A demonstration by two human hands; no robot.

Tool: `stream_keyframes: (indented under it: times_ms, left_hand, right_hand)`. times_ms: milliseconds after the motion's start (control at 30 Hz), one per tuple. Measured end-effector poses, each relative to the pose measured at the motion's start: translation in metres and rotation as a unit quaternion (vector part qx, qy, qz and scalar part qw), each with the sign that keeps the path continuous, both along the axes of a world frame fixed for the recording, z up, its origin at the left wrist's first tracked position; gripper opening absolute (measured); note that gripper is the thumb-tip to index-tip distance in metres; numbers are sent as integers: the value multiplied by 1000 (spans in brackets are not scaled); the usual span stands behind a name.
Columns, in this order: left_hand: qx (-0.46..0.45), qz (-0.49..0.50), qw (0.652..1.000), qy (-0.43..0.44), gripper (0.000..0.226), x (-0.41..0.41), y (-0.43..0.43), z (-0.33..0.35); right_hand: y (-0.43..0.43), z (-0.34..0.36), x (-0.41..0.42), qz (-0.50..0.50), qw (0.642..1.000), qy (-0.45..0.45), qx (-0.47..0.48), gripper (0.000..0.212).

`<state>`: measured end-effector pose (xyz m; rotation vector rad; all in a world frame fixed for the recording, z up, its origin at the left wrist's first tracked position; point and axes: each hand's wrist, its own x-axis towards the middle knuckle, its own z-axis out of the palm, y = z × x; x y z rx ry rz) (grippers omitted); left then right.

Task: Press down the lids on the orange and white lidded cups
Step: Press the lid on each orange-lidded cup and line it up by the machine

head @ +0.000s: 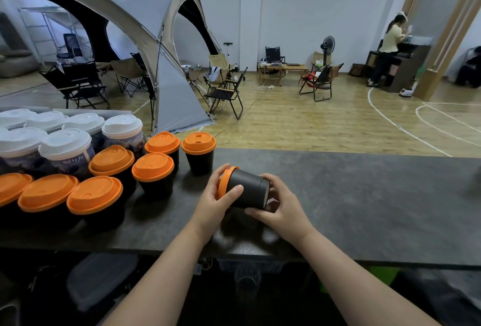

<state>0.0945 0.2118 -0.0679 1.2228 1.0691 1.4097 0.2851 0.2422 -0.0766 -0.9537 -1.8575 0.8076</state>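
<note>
Black cup (247,190) tipped sideways, orange lid (226,181) toward nine o'clock, left hand (213,206) fingers curled round lid, right hand (283,208) fingers clamped on base

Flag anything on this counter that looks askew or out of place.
Only the black cup, held sideways between left hand and right hand, orange lid leftward. The other cups stand upright.

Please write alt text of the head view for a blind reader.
Two hands hold a black cup sideways over a dark counter: left hand at its orange lid, right hand at the base. Orange-lidded cups and white-lidded cups stand to the left.
</note>
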Motion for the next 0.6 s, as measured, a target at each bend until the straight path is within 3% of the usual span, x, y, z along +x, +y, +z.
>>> stream_keyframes:
  times_ms: [167, 333, 600]
  left_hand:
    - [-11, 12, 1000, -20, 61, 1, 3, -3]
    - [-29, -32, 998, -54, 50, 1, 2, 0]
    - [-17, 1, 999, 41, 49, 2, 6, -4]
  right_hand:
    - [2, -4, 3, -16, 998, 58, -2, 76]
    - [2, -2, 0, -36, 997, 68, 12, 64]
    - [1, -2, 6, -61, 993, 54, 82, 74]
